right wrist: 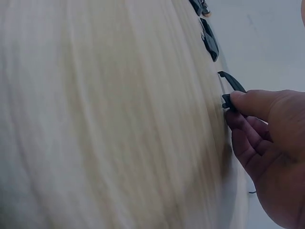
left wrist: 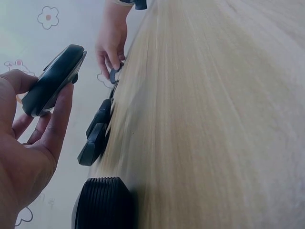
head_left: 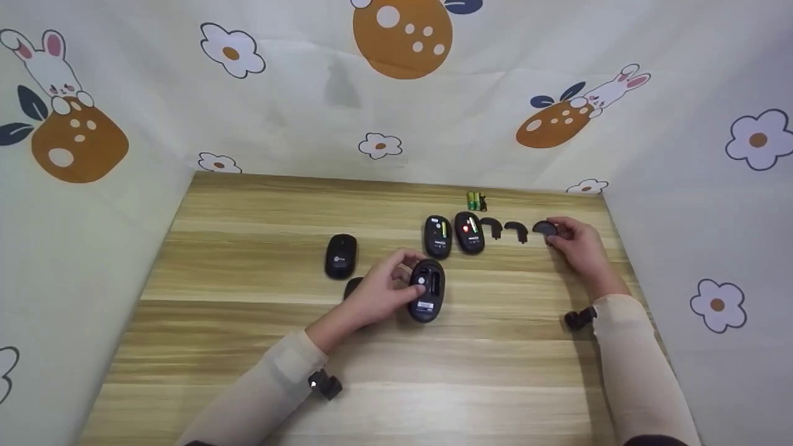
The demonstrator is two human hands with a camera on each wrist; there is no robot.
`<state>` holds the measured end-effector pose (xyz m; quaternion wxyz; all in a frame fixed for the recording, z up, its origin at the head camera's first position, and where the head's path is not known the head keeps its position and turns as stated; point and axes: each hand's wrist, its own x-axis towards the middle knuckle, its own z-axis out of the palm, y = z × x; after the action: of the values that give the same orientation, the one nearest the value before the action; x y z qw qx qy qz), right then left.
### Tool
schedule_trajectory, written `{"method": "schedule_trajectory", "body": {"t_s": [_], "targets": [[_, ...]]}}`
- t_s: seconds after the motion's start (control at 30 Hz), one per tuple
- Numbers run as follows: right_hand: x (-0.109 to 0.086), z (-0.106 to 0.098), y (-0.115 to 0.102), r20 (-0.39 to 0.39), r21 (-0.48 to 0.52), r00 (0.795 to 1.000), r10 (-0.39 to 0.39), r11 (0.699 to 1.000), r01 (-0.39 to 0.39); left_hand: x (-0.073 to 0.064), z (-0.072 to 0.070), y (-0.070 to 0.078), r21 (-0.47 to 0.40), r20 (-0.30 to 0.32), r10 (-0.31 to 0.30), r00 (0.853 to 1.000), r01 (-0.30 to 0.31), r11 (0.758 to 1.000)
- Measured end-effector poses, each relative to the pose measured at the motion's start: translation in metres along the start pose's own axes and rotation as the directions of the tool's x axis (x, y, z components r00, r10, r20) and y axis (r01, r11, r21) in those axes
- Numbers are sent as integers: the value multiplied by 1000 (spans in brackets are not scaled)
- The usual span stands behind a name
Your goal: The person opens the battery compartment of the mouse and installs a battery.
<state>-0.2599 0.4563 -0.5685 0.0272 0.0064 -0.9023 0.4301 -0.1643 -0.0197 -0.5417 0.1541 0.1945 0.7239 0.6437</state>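
Note:
My left hand (head_left: 383,290) grips a black computer mouse (head_left: 429,313) with its underside facing up. Its long battery slot shows dark, and my thumb lies across the underside beside a white round sticker. In the left wrist view this mouse (left wrist: 53,81) is held between thumb and fingers, raised off the table. At the right, my right hand (head_left: 585,251) pinches a curved black battery cover (head_left: 544,228) between thumb and fingers. The right wrist view shows the cover (right wrist: 227,101) low at the tabletop, partly hidden by the thumb.
Two upturned mice (head_left: 438,238) lie mid-back with batteries in their slots; the right one (head_left: 469,234) glows red. Two more curved covers (head_left: 516,231) sit right of them, several batteries (head_left: 476,201) behind. A mouse (head_left: 341,256) lies left; another (head_left: 352,286) is mostly hidden by my left hand.

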Motion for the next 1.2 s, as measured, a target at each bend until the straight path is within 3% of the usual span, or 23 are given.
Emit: {"method": "schedule_trajectory", "body": {"t_s": [0.2,0.6,0.77,0.93,1.2], "targets": [[0,-2,-1,20,-87,1000,7,996,-5,-1,-1,-1,-4,0,17,1000,-17,1000],[1,-2,-3,52,-143,999,-5,990,12,0,0,-1,-14,-3,4,1000,-4,1000],[1,0,-7,-21,-149,999,-30,988,26,0,0,-2,-17,-6,5,1000,-5,1000],[10,19,-23,-88,-100,995,-38,995,29,0,0,-3,-11,-5,11,1000,-11,1000],[42,56,-63,89,-51,995,-50,997,54,1,0,-1,5,-8,6,1000,-5,1000]]}}
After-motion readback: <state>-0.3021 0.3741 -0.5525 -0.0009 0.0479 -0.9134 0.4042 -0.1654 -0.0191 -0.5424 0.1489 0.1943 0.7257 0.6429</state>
